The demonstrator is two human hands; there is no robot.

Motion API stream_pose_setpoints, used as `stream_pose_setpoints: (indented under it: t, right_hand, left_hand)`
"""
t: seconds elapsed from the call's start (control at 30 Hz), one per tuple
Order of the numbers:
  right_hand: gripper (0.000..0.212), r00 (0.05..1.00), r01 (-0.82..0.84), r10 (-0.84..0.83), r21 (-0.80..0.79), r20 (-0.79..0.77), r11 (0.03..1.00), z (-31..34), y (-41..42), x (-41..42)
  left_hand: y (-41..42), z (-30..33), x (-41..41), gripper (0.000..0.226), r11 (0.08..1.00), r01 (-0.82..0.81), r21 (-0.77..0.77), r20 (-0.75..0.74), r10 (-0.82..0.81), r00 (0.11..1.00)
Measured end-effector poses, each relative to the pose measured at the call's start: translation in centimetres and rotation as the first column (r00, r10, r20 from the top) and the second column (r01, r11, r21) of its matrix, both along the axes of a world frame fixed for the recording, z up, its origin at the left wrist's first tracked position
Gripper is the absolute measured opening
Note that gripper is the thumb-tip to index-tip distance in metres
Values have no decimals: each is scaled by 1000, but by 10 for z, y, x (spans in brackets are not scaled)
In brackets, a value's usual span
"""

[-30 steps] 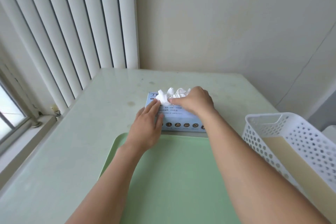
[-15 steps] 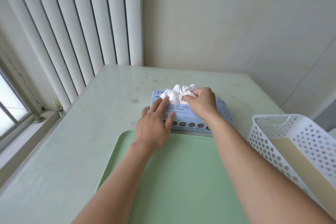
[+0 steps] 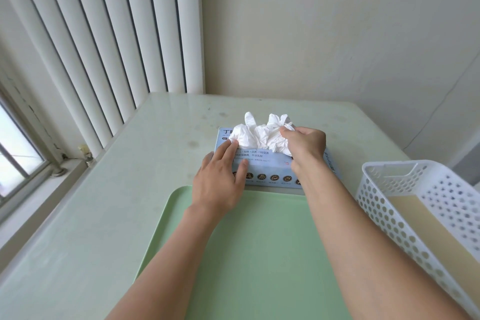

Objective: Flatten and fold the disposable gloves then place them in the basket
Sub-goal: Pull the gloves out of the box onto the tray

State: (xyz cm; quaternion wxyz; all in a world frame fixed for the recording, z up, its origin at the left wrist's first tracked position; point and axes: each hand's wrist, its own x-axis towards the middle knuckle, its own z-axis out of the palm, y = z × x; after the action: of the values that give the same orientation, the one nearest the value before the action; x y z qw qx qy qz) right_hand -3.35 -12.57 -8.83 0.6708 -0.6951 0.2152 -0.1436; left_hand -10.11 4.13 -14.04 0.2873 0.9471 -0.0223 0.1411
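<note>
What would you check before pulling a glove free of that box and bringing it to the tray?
1. Right hand has hold of the white gloves: ok, its fingers pinch the bunch.
2. Left hand steadies the box: ok, straight fingers press on its top.
3. Only one glove comes out: cannot tell, several bunch at the opening.
4. Tray has room for flattening: ok, green surface bare apart from the forearms above it.
5. Basket within reach: ok, it stands to the right of the tray.
</note>
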Motion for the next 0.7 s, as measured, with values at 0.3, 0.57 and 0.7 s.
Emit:
stream_pose_setpoints:
  t: [0.3, 0.57, 0.7]
  right_hand:
    - [89, 940, -337, 297, -575, -166, 745, -1, 8, -6]
    - [50, 968, -207, 251, -597, -10, 775, -9, 19, 1]
    - [31, 971, -134, 206, -432, 124, 892, -16, 16, 5]
  left_hand:
    - [-3, -3, 1, 60, 998, 48, -38, 22, -47, 999]
    - [-1, -9, 5, 55, 995, 58, 79, 32, -61, 998]
    - [1, -8, 8, 54, 998, 65, -7, 44, -65, 997]
